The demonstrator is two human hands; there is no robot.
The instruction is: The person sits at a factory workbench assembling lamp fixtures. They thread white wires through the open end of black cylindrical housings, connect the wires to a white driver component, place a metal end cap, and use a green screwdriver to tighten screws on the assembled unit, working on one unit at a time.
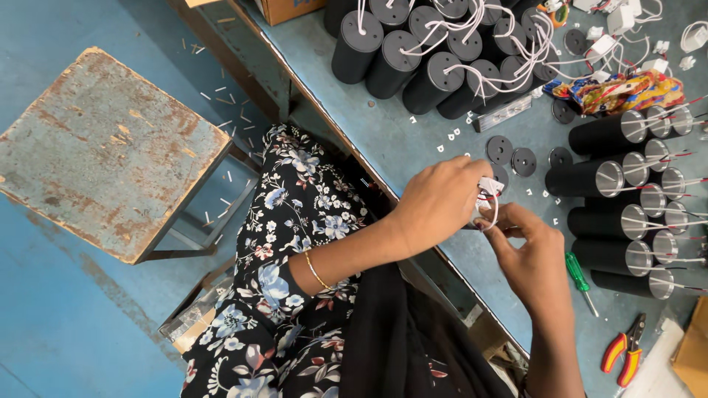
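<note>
left hand (439, 203) curls over a small white connector (489, 186), fingers closed round it from above; right hand (535, 254) pinches the thin white wire (493, 215) looping out below, thumb and forefinger shut on it. connector sits between both hands just above the desk (398, 144) edge. looks light, hard plastic, small and a bit fiddly; wire soft and bendy, probably best held by the plastic body, not the leads. long axis hard to tell, mostly hidden by fingers; wire end points down toward the right hand. black discs (512, 156) just beyond, black cylinders (605, 177) lying to the right, more standing at top, green screwdriver (580, 280) and red pliers (625, 355) near the right wrist.
</note>
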